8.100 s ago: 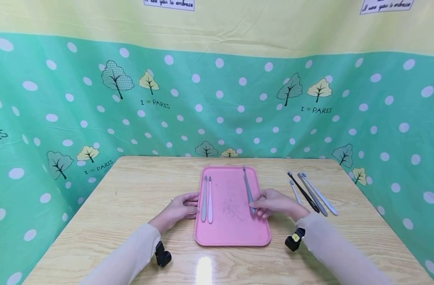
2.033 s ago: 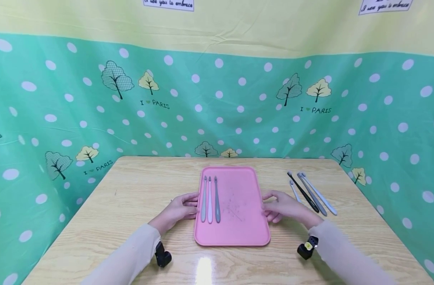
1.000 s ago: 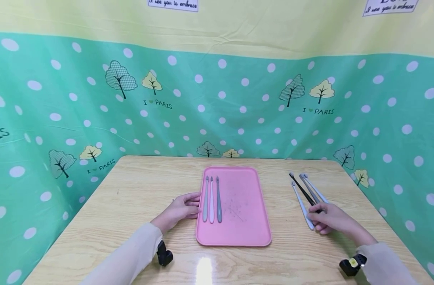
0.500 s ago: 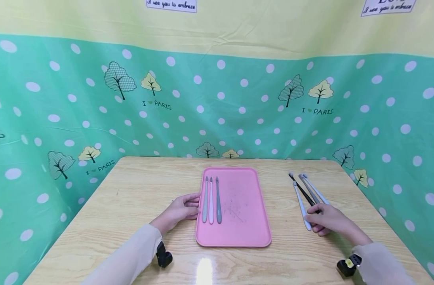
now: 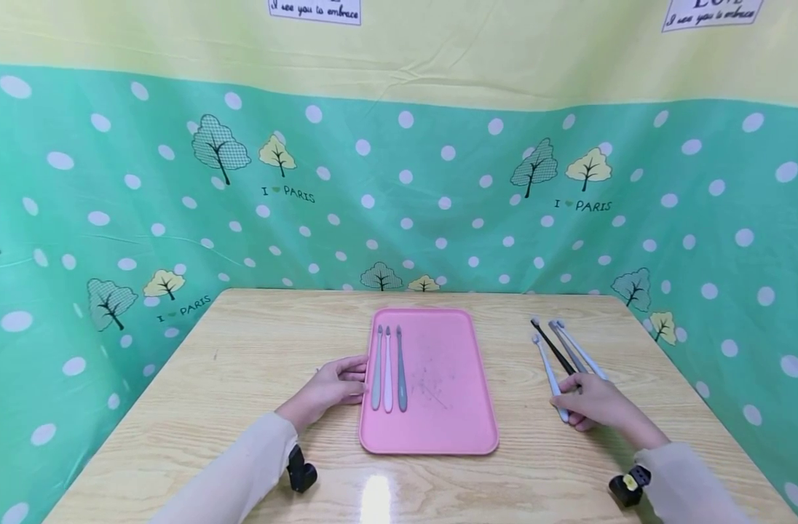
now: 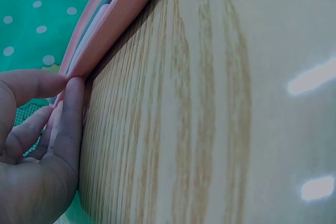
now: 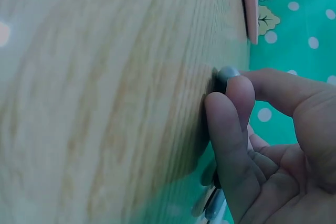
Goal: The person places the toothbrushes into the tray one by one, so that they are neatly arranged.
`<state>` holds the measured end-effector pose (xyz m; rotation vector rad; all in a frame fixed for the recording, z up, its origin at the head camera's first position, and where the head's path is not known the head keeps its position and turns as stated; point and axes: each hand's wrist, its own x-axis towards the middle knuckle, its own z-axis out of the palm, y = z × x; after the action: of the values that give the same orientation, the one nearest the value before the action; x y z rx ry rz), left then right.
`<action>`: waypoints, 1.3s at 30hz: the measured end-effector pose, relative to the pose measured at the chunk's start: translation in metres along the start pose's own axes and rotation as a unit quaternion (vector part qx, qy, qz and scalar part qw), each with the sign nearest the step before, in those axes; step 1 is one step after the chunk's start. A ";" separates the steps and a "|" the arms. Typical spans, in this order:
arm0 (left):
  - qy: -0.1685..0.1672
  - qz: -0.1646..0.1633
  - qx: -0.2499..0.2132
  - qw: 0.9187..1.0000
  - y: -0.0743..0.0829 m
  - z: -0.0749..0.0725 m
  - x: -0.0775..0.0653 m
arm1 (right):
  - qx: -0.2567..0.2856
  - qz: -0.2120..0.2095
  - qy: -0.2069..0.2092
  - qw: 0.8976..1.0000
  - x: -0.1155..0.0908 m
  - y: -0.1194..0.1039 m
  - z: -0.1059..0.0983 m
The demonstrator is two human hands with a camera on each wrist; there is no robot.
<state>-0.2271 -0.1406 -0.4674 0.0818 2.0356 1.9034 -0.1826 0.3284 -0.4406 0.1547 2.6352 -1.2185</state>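
My left hand (image 5: 327,389) stays at the left side of the pink tray (image 5: 438,429); in the left wrist view its thumb and finger pinch the rim. On the tray's left part lie a grey-green toothbrush (image 5: 376,375), a pink toothbrush (image 5: 389,378) and a dark grey toothbrush (image 5: 401,375), side by side with heads at the far end. To the right of the tray, my right hand (image 5: 598,404) pinches a light blue toothbrush (image 5: 547,367) near its handle end, low over the table. The handle's rounded end (image 7: 229,72) shows past the fingertips in the right wrist view.
Just beyond my right hand lie a black toothbrush (image 5: 551,345), a grey toothbrush (image 5: 567,348) and a pale blue toothbrush (image 5: 581,351), their handle ends hidden by the hand. A polka-dot cloth (image 5: 425,189) hangs behind the wooden table (image 5: 274,327).
The dark grey toothbrush went from my right hand to beside the pink one. My right hand then touched the tray's right edge, moved right, took the light blue toothbrush and now shifts slightly left.
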 end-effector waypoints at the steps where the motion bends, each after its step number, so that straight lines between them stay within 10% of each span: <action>1: 0.001 -0.001 -0.001 1.000 0.000 0.000 0.000 | 0.002 0.001 -0.002 1.000 0.000 0.000 0.000; 39: -0.013 0.011 -0.007 1.000 0.000 -0.001 -0.001 | 0.087 -0.038 -0.088 0.992 0.011 -0.026 0.011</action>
<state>-0.2266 -0.1417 -0.4670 0.1253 2.0118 1.9181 -0.1969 0.3036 -0.4310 -0.0221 2.4045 -1.4165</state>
